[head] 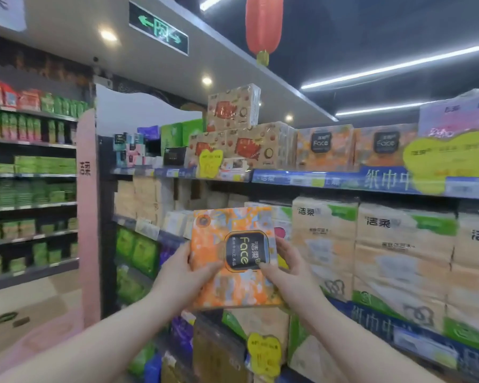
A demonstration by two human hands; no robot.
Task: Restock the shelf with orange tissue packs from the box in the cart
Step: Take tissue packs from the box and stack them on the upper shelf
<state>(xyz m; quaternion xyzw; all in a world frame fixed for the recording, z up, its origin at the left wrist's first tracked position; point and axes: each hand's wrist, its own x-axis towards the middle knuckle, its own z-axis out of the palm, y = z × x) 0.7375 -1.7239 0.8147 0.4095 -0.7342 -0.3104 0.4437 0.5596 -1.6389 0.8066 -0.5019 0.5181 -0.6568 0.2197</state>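
An orange tissue pack (219, 283) with a black "Face" label is held up in front of the shelving, turned sideways. My left hand (183, 275) grips its left edge, thumb on the front. My right hand (291, 261) grips its right edge, thumb near the label. On the top shelf (302, 179) at the right stand two matching orange Face packs (324, 147), (385, 146). The box and the cart are out of view.
Beige tissue packs with red print (246, 145) are stacked left of the orange ones, with one more on top. Large cream and green tissue bundles (398, 244) fill the middle shelf. Yellow price tags (440, 156) hang from the shelf edges. The aisle floor (25, 313) lies at the left.
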